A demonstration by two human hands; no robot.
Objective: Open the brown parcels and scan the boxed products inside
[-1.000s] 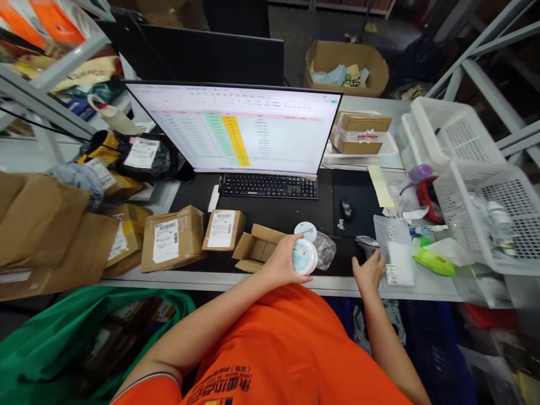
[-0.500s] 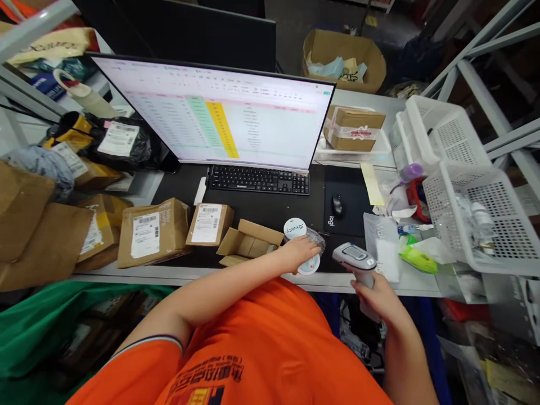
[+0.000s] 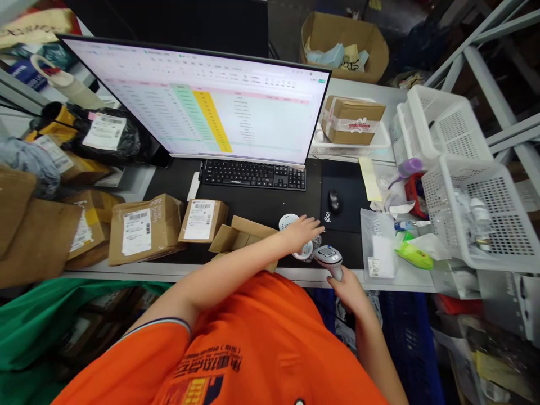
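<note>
Your left hand [image 3: 304, 232] tilted the white jar [image 3: 304, 250], fingers clasped over it; right hand [image 3: 346, 284] gripped the scanner [image 3: 328, 257] close by. Best kept w/ barcode facing scanner, jar steady.

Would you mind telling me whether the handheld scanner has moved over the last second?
Yes. The scanner has been lifted by the right hand from beside the clear bag and brought leftward, close to the white jar under the left hand.

Matt cardboard boxes [image 3: 145, 228]; glossy plastic scanner [image 3: 328, 257]; perforated plastic basket [image 3: 485, 211].
</note>
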